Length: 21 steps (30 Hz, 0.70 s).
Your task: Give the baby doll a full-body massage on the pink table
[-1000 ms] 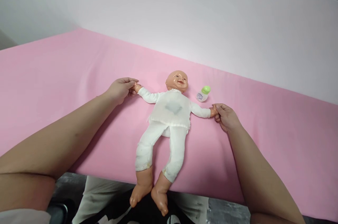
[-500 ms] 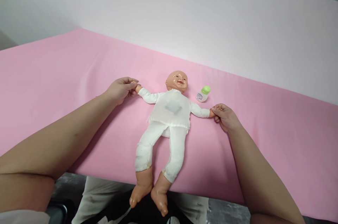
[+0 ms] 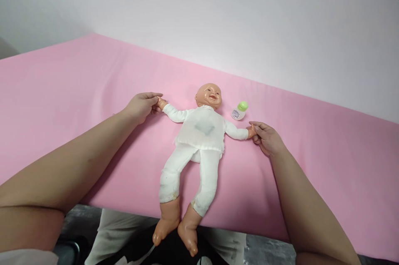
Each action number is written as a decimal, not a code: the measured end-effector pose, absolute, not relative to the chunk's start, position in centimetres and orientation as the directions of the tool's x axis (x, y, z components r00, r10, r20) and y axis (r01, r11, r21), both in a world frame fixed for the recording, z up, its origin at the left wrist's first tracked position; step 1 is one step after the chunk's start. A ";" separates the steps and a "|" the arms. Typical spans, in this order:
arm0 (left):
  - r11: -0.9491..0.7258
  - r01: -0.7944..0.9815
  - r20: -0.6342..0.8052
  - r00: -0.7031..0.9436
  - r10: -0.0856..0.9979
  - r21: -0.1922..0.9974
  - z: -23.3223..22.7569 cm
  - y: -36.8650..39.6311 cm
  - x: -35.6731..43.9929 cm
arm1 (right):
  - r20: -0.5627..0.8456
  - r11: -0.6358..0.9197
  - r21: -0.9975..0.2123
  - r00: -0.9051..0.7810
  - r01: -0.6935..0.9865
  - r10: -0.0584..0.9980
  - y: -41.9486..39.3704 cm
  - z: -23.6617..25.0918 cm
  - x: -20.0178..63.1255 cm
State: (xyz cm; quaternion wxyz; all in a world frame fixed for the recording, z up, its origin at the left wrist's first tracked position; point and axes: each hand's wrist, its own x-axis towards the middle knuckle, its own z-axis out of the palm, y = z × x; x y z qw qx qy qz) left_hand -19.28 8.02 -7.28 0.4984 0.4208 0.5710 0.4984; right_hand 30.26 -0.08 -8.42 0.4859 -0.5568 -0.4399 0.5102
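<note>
A baby doll (image 3: 199, 140) in white clothes lies on its back on the pink cloth (image 3: 77, 90), arms spread wide, bare feet hanging over the near edge. My left hand (image 3: 141, 106) pinches the doll's hand on the left side. My right hand (image 3: 266, 137) pinches the doll's other hand on the right side. A grey damp-looking patch shows on the doll's chest.
A small white bottle with a green cap (image 3: 239, 110) lies on the cloth just right of the doll's head, close to my right hand. A pale wall (image 3: 218, 15) rises behind the pink surface. My lap is below the near edge.
Almost nothing has moved; both hands keep hold of the doll's hands with only a slight shift of the right fingers.
</note>
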 end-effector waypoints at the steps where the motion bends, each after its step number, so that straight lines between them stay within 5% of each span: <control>1: 0.154 -0.028 -0.156 -0.148 0.977 0.988 -7.2 8.0 -19.2 | -0.144 -0.143 -0.990 0.070 -0.018 0.987 -0.2 -8.3 30.4; 21: 0.096 0.076 -0.079 -0.202 0.976 0.993 -7.1 7.9 -18.9 | -0.126 -0.131 -0.990 0.103 0.051 0.987 -0.2 -8.2 29.6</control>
